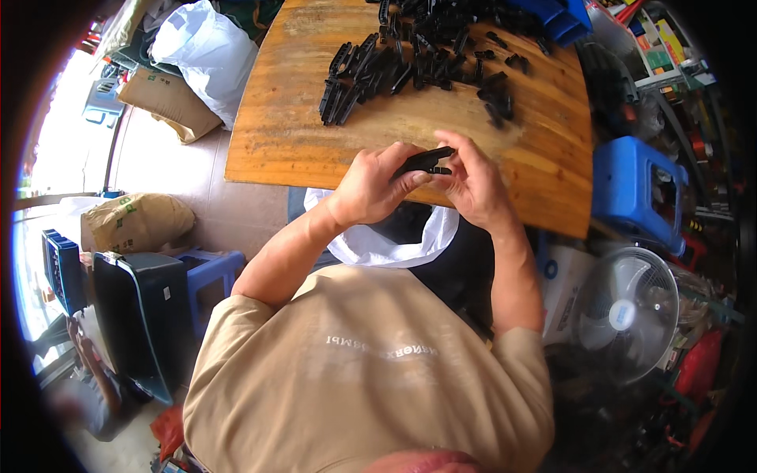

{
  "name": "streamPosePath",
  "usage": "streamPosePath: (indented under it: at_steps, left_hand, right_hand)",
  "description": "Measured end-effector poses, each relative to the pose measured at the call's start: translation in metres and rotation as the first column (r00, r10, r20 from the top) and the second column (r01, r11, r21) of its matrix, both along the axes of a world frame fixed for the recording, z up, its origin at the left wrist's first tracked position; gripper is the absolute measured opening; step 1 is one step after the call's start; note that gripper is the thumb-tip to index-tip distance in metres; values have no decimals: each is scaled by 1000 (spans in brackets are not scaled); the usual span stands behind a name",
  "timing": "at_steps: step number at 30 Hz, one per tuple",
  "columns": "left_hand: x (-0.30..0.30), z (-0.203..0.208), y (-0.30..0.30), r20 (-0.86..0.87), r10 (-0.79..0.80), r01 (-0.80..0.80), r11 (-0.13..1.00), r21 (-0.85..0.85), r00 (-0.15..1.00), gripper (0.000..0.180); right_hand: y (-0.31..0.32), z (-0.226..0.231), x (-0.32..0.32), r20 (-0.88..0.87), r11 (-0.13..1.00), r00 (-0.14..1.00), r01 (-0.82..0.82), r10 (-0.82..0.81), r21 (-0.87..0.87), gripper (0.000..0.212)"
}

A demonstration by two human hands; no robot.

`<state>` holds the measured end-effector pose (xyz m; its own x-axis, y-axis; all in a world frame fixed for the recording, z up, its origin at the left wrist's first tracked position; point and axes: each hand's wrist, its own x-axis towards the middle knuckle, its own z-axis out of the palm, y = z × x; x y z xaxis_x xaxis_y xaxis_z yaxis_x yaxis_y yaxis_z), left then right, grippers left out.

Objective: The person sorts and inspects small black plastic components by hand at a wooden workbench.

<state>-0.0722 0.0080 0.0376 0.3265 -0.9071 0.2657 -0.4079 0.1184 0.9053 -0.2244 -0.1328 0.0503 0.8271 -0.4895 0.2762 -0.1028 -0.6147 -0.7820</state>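
A long, narrow black plastic part [428, 160] is between my hands, just above the table's near edge. My left hand [374, 183] is closed round its left end, with the thumb along the lower side. My right hand [476, 183] has its fingers and thumb bent about the right end. Part of the piece is hidden by my fingers. Farther back on the wooden table [284, 102] lies a loose pile of similar black parts [394, 67]. Below my hands, a white bag [386, 251] hangs with its mouth spread at my lap.
At the table's far right is a blue bin [561, 20]. A blue stool [635, 189] and a standing fan [627, 315] are to the right. On the left are a white sack [203, 51], brown sacks [138, 225] and a dark crate [130, 315]; a person [98, 386] is at lower left.
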Motion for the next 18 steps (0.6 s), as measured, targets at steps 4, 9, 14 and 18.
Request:
streamPosePath:
  at_steps: [4,9,14,18]
  left_hand:
    - [0,-6,8,164,-61,82,989,-127,985,30]
    - [-6,-9,13,122,-45,60,991,-121,992,31]
    - [-11,-11,19,148,-59,76,991,-108,987,29]
    - [-11,-17,19,148,-60,84,983,-163,987,28]
  right_hand:
    - [4,9,-7,-19,957,979,-195,204,214,40]
    - [14,7,-11,-28,948,981,-176,190,265,38]
    - [16,6,-15,-51,964,983,-159,174,214,32]
    - [19,11,-17,-53,944,982,-156,179,290,26]
